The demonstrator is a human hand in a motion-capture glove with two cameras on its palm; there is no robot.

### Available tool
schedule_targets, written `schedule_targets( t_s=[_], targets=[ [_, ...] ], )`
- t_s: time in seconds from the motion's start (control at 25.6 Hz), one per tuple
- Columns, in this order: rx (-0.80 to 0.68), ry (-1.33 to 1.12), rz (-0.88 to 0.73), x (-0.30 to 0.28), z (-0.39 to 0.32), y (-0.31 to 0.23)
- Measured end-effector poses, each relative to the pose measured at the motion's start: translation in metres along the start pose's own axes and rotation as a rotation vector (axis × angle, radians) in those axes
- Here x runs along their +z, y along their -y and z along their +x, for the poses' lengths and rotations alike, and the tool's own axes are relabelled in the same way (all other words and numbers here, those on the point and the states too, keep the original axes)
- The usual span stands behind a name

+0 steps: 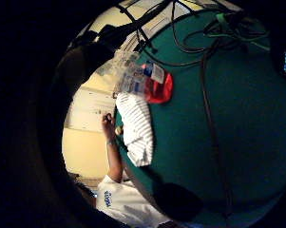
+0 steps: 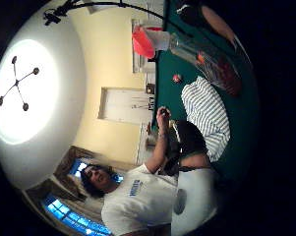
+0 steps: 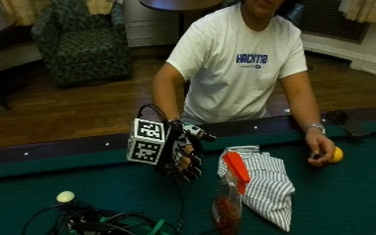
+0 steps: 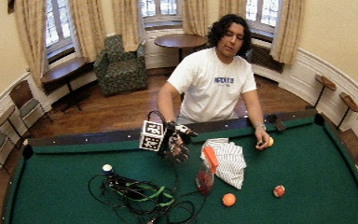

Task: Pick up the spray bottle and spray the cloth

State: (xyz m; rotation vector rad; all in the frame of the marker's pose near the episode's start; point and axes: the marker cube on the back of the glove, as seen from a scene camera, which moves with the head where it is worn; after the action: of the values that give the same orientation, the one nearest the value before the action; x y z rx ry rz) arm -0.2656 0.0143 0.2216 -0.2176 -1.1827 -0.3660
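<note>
A clear spray bottle (image 3: 229, 203) with an orange-red head stands upright on the green pool table (image 3: 58, 171). It touches the left edge of a crumpled striped cloth (image 3: 261, 182). My gloved right hand (image 3: 183, 157) hovers above the felt a little left of the bottle, fingers loosely curled, holding nothing. The palm views show the bottle (image 1: 132, 75) (image 2: 189, 49) beside the cloth (image 1: 136, 128) (image 2: 205, 114), some way from the palm. In the wide outside view the hand (image 4: 176, 148) is left of the bottle (image 4: 205, 175) and cloth (image 4: 227, 159).
The person's bare left hand (image 3: 318, 148) rests on a yellow ball (image 3: 337, 154) at the table's near rail. A tangle of cables (image 4: 143, 196) and a white ball (image 3: 65, 196) lie left of the bottle. An orange ball (image 4: 229, 199) and a red ball (image 4: 278, 191) lie beyond the cloth.
</note>
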Motion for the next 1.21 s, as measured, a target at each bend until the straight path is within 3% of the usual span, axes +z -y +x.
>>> schedule_targets(
  t_s=[1.21],
  targets=[
    [0.009,0.136,0.061,0.065,-0.012,0.087]
  ],
)
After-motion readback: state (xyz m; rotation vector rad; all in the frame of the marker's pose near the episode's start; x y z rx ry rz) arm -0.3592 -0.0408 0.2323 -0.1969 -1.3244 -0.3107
